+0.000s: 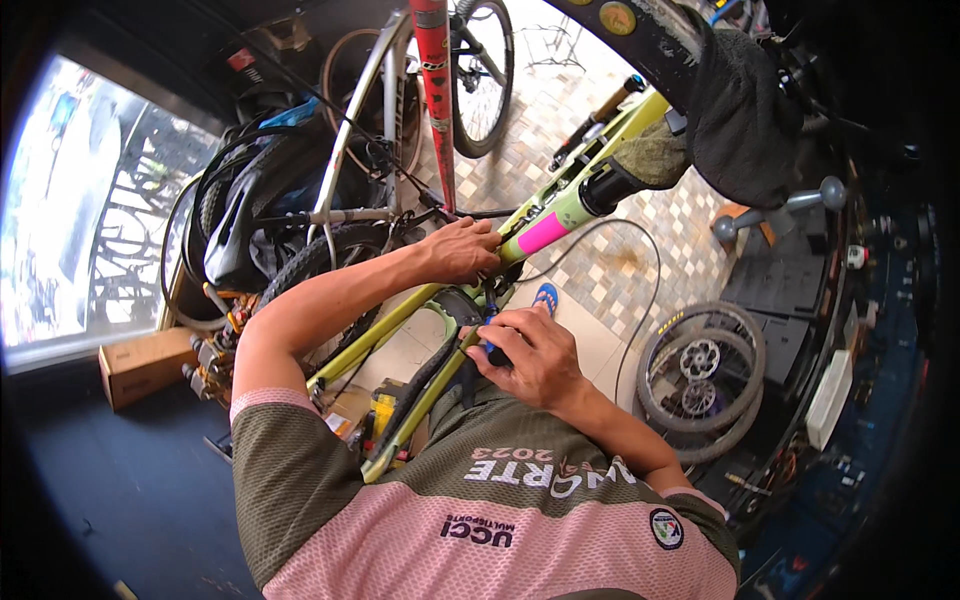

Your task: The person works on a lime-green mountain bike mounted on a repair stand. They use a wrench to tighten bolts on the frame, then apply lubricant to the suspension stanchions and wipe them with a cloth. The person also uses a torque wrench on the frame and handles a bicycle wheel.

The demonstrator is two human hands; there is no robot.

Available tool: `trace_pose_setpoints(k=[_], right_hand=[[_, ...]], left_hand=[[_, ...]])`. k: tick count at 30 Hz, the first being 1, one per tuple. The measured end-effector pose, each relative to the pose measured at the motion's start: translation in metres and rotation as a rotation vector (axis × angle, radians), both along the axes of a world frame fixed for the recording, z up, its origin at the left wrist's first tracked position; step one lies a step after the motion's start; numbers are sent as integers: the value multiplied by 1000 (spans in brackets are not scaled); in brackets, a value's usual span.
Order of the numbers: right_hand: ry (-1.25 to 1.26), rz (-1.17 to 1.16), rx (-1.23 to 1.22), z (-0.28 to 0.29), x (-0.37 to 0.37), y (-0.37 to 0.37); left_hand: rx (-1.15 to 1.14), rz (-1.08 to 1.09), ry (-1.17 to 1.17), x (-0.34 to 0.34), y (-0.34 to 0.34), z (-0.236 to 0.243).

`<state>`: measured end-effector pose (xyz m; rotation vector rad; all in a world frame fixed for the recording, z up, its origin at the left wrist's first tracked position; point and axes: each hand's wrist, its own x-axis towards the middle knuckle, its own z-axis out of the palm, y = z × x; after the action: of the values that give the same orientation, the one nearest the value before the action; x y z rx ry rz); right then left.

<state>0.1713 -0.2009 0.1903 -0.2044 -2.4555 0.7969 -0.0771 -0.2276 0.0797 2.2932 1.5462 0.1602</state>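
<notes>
Both hands are hemmed in at the yellow-green bike frame (560, 215): the left hand (462, 250) is pressed around its tube and the right hand (530, 355) is closed on a blue-handled tool (489, 330) just below, with little gap between them. On the person's left, a crowd of parked bicycles (330, 200) and a red frame tube (436, 90) block the way. The tiled floor (610, 270) to the right lies open as far as the stacked wheels (700, 380), though a thin cable (640, 290) loops across it

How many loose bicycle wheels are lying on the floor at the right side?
2, stacked: one wheel lies on top, and the other wheel shows beneath it, near the person's right elbow. More may be hidden in the dark area further right.
</notes>
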Motion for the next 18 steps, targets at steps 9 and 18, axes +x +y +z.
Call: trace_pose_setpoints(k=[9, 18], right_hand=[[-44, -291, -182, 8, -7, -20], [-83, -269, -134, 22, -26, -31]], left_hand=[[-151, 157, -95, 7, -9, -1], [-161, 249, -264, 1, -11, 4]])
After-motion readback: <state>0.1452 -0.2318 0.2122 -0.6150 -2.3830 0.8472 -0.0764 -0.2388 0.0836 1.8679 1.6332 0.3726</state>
